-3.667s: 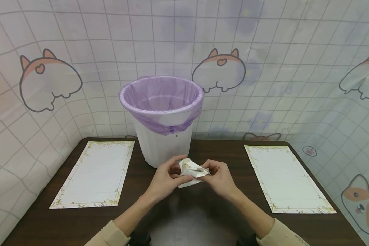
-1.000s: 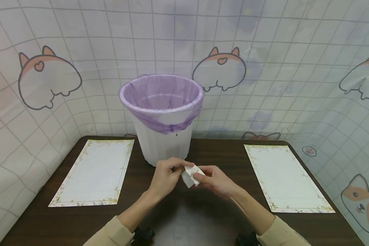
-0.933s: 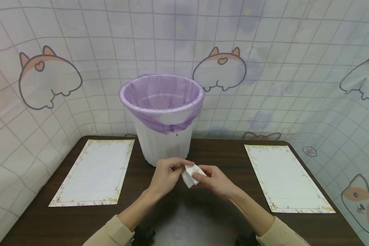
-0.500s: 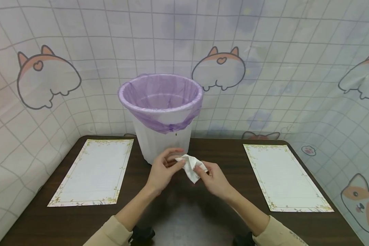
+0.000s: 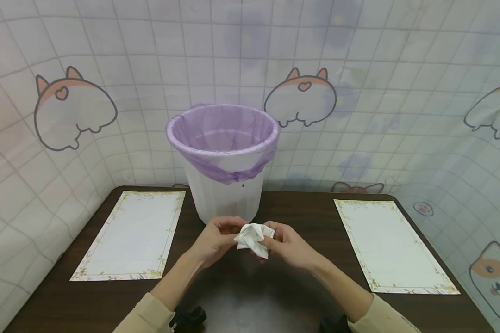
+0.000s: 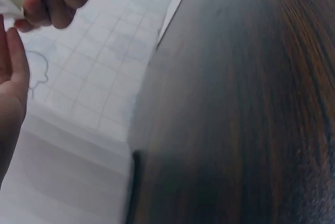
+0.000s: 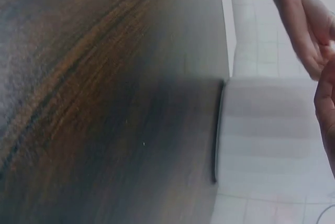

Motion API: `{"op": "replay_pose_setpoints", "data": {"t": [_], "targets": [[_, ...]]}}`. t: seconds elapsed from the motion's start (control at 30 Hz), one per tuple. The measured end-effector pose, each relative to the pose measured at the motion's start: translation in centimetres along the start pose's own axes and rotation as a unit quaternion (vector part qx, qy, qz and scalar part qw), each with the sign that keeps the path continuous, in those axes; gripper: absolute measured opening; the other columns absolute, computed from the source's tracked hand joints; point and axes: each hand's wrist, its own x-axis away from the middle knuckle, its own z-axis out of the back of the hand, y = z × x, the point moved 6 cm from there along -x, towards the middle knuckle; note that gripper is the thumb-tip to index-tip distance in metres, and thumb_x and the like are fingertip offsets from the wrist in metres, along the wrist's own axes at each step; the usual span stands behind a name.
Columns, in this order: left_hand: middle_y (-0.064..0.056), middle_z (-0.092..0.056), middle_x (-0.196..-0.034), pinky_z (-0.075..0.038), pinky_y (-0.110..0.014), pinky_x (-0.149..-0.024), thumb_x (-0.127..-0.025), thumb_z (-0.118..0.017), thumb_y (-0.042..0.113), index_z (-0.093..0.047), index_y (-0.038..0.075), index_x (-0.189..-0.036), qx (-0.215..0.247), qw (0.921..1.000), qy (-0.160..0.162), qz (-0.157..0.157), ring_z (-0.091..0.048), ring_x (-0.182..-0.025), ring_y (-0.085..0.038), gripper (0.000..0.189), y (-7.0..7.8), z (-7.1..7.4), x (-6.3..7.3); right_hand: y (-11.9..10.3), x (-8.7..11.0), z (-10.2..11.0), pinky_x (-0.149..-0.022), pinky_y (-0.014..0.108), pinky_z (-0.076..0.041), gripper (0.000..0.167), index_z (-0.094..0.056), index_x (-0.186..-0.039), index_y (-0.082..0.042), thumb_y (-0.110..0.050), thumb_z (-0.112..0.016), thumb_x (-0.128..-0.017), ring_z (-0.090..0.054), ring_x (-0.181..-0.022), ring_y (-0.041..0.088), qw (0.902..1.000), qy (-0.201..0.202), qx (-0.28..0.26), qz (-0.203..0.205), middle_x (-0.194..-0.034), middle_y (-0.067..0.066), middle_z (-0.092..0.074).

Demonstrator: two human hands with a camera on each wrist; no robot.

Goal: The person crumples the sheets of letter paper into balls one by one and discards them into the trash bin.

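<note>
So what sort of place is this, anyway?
Probably an indoor corner set up for filming, though I can't be sure: a dark wood-look table, backed by a gridded backdrop with cartoon dogs, and a white bin with a purple liner standing on the table.

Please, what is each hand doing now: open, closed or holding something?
Left hand: holding the crumpled white paper.
Right hand: holding the crumpled white paper too.
</note>
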Motion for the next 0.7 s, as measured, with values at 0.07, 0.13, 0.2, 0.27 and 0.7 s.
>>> {"op": "replay_pose_setpoints", "data": {"t": [0.07, 0.13, 0.2, 0.27, 0.7], "targets": [[0.000, -0.069, -0.122, -0.054, -0.027, -0.088, -0.090, -0.078, 0.007, -0.075, 0.019, -0.123, -0.018, 0.9997, -0.014, 0.010, -0.064, -0.108, -0.015, 0.035, 0.0, -0.4, 0.0, 0.2, 0.1, 0.0, -0.069, 0.036, -0.058, 0.015, -0.054, -0.106, 0.008, -0.007, -0.054, -0.107, -0.066, -0.074, 0.019, 0.9999, 0.002, -0.013, -0.007, -0.088, 0.020, -0.068], [-0.002, -0.067, -0.128, -0.054, -0.029, -0.091, -0.091, -0.079, 0.011, -0.072, 0.018, -0.129, -0.035, 0.9989, -0.023, 0.020, -0.063, -0.115, -0.017, 0.039, 0.1, -0.8, 0.0, 0.3, 0.1, 0.1, -0.068, 0.033, -0.057, 0.013, -0.053, -0.101, 0.007, -0.004, -0.056, -0.105, -0.064, -0.073, 0.018, 0.9998, 0.016, -0.008, -0.008, -0.086, 0.018, -0.068], [-0.004, -0.066, -0.130, -0.054, -0.031, -0.092, -0.091, -0.079, 0.012, -0.070, 0.013, -0.131, -0.056, 0.9976, -0.027, 0.028, -0.062, -0.118, -0.019, 0.040, 0.2, -1.2, 0.1, 0.3, 0.1, 0.1, -0.067, 0.030, -0.056, 0.011, -0.053, -0.099, 0.006, -0.003, -0.059, -0.103, -0.064, -0.073, 0.016, 0.9993, 0.032, 0.008, -0.015, -0.084, 0.014, -0.069], [-0.006, -0.068, -0.127, -0.056, -0.033, -0.090, -0.091, -0.079, 0.011, -0.069, 0.005, -0.130, -0.082, 0.9956, -0.025, 0.037, -0.063, -0.116, -0.020, 0.040, 0.4, -1.4, 0.2, 0.3, 0.2, 0.2, -0.065, 0.026, -0.053, 0.013, -0.055, -0.097, 0.005, -0.004, -0.062, -0.103, -0.063, -0.072, 0.015, 0.9977, 0.050, 0.039, -0.024, -0.081, 0.009, -0.070], [-0.010, -0.073, -0.100, -0.060, -0.032, -0.075, -0.084, -0.083, -0.003, -0.073, 0.001, -0.104, -0.285, 0.9525, 0.108, 0.009, -0.072, -0.089, -0.023, 0.023, 0.4, -1.6, -0.1, 1.0, 0.1, 0.5, -0.051, 0.030, -0.054, 0.012, -0.057, -0.088, -0.001, 0.011, -0.059, -0.087, -0.060, -0.052, 0.016, 0.9708, 0.155, 0.179, -0.037, -0.068, 0.004, -0.068]]}}
